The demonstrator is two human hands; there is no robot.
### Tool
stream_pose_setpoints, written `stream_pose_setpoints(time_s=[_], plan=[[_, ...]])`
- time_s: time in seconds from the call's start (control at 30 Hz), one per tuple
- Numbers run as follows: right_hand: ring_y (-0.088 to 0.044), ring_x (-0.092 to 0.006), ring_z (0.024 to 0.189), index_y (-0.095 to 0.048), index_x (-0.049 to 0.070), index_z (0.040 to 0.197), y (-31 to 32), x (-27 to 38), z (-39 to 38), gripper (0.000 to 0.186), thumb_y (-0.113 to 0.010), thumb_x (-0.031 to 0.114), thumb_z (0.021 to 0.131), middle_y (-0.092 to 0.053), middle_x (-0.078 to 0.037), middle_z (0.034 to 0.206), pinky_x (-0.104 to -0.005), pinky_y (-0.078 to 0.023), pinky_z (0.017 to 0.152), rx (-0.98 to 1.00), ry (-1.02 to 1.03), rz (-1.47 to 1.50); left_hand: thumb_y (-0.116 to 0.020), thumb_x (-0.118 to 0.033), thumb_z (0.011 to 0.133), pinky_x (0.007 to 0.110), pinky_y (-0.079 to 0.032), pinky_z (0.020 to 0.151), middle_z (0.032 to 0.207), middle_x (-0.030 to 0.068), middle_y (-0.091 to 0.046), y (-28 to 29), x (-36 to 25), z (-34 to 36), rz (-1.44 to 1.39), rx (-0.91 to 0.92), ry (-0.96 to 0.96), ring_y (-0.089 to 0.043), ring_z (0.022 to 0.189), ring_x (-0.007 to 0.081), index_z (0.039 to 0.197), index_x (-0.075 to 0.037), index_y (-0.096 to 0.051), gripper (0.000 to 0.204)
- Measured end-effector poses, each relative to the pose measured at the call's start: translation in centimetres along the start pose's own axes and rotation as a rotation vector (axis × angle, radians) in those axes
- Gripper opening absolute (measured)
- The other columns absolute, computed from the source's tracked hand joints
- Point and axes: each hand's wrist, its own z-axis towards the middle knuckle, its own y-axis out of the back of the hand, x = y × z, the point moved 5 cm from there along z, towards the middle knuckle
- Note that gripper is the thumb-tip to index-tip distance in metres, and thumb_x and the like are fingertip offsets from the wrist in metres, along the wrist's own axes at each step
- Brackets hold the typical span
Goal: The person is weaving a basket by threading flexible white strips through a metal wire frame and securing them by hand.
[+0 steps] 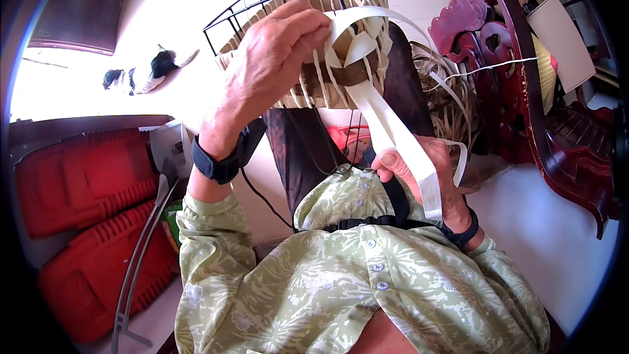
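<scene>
A black wire-frame basket (261, 4), with beige strips woven through it, rests on my knees. A brown band (352, 73) runs across its near side, and a wide white flat strap (385, 120) loops around there. My left hand (272, 56) is closed at the top of that loop, pinching the strap between thumb and fingers. Lower and to the right, my right hand (432, 160) is closed, its fingers curled, with the strap's loose length lying across it. Its fingertips are partly hidden behind the strap.
Several loose beige strips (447, 85) lie in a heap right of my knee. A carved dark red wooden chair (524, 59) stands beyond them. Two red plastic pieces (85, 177) are at the left. A black-and-white furry animal (149, 75) lies on the floor ahead.
</scene>
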Motion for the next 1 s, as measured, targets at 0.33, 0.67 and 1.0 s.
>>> stream_pose_setpoints(time_s=[0.33,0.67,1.0], plan=[[-0.068,-0.0148,0.069,-0.068,-0.001,0.091,0.9,-1.9,-1.1,0.022,-0.061,0.020,0.096,-0.068,-0.005,0.077,-0.0268,-0.053,0.064,0.033,-0.047,0.022,-0.065,-0.006,0.094,0.023,-0.051,0.077,0.091,0.0015,-0.073,0.5,2.2,-1.2,-0.422,-0.051,0.215,-0.063,0.084,0.0070,0.111,-0.003,-0.073,0.018],[-0.067,-0.0284,0.065,-0.072,-0.001,0.076,13.7,-13.2,-11.7,0.026,-0.063,0.023,0.083,-0.066,-0.016,0.066,-0.0398,-0.051,0.064,0.132,-0.939,-0.788,-0.064,-0.015,0.098,0.022,-0.055,0.080,0.104,0.0051,-0.075,7.4,6.5,-1.7,-0.456,-0.371,0.231,-0.069,0.089,0.0070,0.116,-0.008,-0.074,0.022],[-0.066,-0.0202,0.087,-0.066,0.000,0.117,3.3,-1.0,5.4,0.023,-0.055,0.008,0.098,-0.071,-0.011,0.099,-0.0322,-0.051,0.081,0.009,-0.028,-0.266,-0.063,-0.007,0.097,0.019,-0.053,0.074,0.093,0.0016,-0.075,6.4,2.4,-2.3,-0.571,-0.356,0.232,-0.066,0.081,0.0040,0.111,-0.004,-0.074,0.018]])
